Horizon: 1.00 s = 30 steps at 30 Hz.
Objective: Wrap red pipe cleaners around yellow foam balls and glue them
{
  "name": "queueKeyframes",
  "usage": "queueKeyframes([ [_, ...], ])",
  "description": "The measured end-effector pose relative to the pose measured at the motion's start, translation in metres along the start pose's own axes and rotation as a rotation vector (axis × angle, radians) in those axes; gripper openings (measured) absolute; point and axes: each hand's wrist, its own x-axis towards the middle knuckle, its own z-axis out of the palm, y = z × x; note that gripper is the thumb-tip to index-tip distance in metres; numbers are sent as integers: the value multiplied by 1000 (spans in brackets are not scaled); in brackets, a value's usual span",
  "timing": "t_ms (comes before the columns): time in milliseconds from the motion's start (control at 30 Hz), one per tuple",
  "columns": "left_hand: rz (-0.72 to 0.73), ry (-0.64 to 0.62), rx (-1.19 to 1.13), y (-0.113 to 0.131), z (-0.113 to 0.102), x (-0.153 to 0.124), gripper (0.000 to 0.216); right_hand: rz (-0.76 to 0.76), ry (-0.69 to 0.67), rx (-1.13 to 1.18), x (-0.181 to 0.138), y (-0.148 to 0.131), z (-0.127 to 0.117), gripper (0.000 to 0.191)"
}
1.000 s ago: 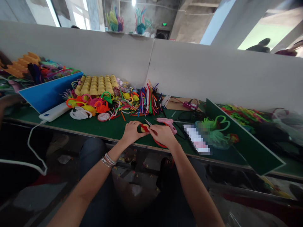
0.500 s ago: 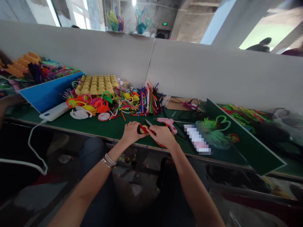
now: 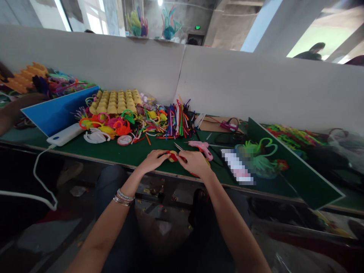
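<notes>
Between my two hands is a small red and yellow piece, too small to tell its kind. My left hand pinches its left side with thumb and fingers. On the other side, my right hand has its fingertips closed on the red part. The pointed metal blades of scissors stick out behind the right hand. A red handle part shows below that hand; I cannot tell whether the hand touches it. Just behind lies a pink glue gun, its nozzle pointing left.
A phone lies at right, beside green pipe-cleaner shapes and a green board. Bundled pipe cleaners, a yellow egg tray, a white power strip and a blue board stand further back and left.
My left hand has shifted slightly left and its fingers are now straighter, at the left end of the piece. My right hand has barely moved. At far left another person's arm has reached further in.
</notes>
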Motion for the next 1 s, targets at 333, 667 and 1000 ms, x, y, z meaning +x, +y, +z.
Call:
queueKeyframes([
  [333, -11, 32, -60, 3, 2, 0, 46, 4, -5, 1, 0, -1, 0, 36],
  [667, -4, 73, -60, 4, 3, -1, 42, -7, 3, -5, 0, 0, 1, 36],
  [1000, -25, 56, -69, 5, 2, -1, 49, 0, -6, 17, 0, -1, 1, 35],
])
